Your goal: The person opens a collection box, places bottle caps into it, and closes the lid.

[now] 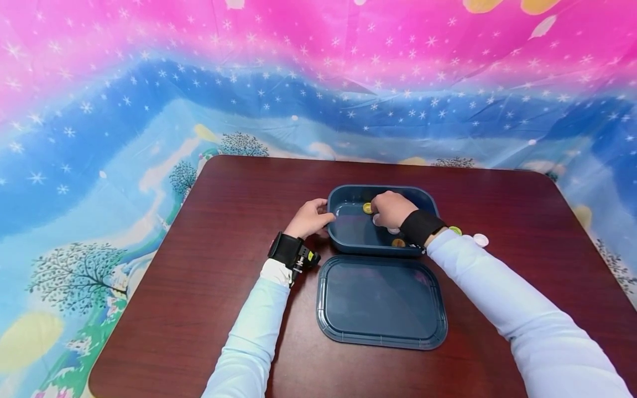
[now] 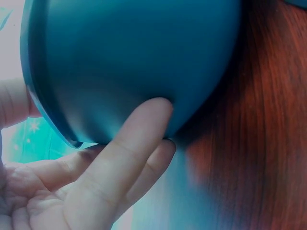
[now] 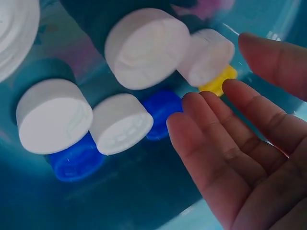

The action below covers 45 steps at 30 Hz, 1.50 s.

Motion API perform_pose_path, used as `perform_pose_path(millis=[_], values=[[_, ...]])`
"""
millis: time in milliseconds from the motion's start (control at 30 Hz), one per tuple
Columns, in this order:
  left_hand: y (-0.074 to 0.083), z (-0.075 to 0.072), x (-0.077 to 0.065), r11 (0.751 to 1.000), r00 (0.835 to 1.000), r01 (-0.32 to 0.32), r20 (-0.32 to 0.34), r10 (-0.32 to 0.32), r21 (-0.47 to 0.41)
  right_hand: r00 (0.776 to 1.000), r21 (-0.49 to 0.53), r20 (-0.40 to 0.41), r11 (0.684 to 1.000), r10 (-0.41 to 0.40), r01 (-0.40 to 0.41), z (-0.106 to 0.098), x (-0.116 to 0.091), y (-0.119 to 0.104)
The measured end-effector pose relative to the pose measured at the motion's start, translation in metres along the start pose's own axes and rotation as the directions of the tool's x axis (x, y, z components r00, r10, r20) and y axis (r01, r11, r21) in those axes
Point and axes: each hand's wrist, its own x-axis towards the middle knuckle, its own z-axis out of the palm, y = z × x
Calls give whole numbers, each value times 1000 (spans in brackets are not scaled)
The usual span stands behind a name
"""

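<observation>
A dark blue-grey plastic box (image 1: pixel 343 243) with rounded corners stands on the table. My left hand (image 1: pixel 309 218) grips its left end, the thumb at the rim and the fingers against the outer wall (image 2: pixel 144 52). Inside the box is my right hand (image 1: pixel 393 209), its fingers slightly bent and the thumb held apart, with nothing between them. Around its fingertips lie several bottle caps: white caps (image 3: pixel 148 48), blue caps (image 3: pixel 76 160) and a yellow cap (image 3: pixel 219 81). An orange-brown cap (image 1: pixel 398 242) lies near the box's front wall, partly hidden from overhead by the wrist strap.
The box's matching lid (image 1: pixel 382 301) lies flat in front of it, close to its front wall. To the right of the box, a white cap (image 1: pixel 480 240) and a green cap (image 1: pixel 455 230) rest on the brown table (image 1: pixel 199 265) beside the right sleeve. A patterned cloth (image 1: pixel 318 88) hangs behind.
</observation>
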Motion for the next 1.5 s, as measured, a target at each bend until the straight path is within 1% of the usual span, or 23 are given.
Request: perform_pose_path(millis=[133, 200, 233, 333, 433, 633, 667, 867, 1000, 1133, 1367, 1467, 1500], values=[[-1, -1, 0, 1000, 1000, 2, 13, -1, -27, 1000, 18, 3, 1000, 23, -23, -12, -8, -3], [-1, -1, 0, 1000, 1000, 4, 9, -3, -23, 1000, 16, -4, 1000, 25, -25, -18, -11, -4], [-1, -1, 0, 1000, 1000, 4, 9, -3, -24, 1000, 13, -14, 1000, 19, -19, -21, -13, -4], [-1, -1, 0, 1000, 1000, 1, -1, -1, 14, 999, 5, -47, 1000, 6, -5, -32, -21, -3], [-1, 0, 1, 1000, 1000, 0, 6, 0, 5, 997, 15, -78, 1000, 12, -11, -45, -33, 2], [-1, 0, 1, 1000, 1000, 2, 16, -2, -22, 986, 27, -159, 998, 59, -55, -69, -63, 18], [-1, 0, 1, 999, 1000, 6, 18, -5, -37, 984, 30, -168, 998, 67, -63, -73, -68, 21], [0, -3, 2, 992, 999, 37, 24, -35, -118, 974, 56, -187, 991, 127, -119, -85, -97, 45], [0, -3, 2, 990, 999, 48, 25, -45, -132, 969, 73, -182, 985, 165, -154, -84, -113, 62], [1, -2, 2, 990, 999, 49, 24, -46, -133, 965, 90, -171, 978, 199, -186, -76, -126, 78], [0, 1, 3, 989, 998, 50, 31, -46, -139, 958, 115, -155, 967, 242, -226, -54, -147, 106], [0, 1, 3, 989, 999, 47, 34, -43, -138, 955, 124, -147, 963, 258, -241, -44, -154, 120], [4, 1, 0, 988, 998, 55, 43, -49, -142, 955, 127, -140, 961, 261, -244, -41, -155, 124]])
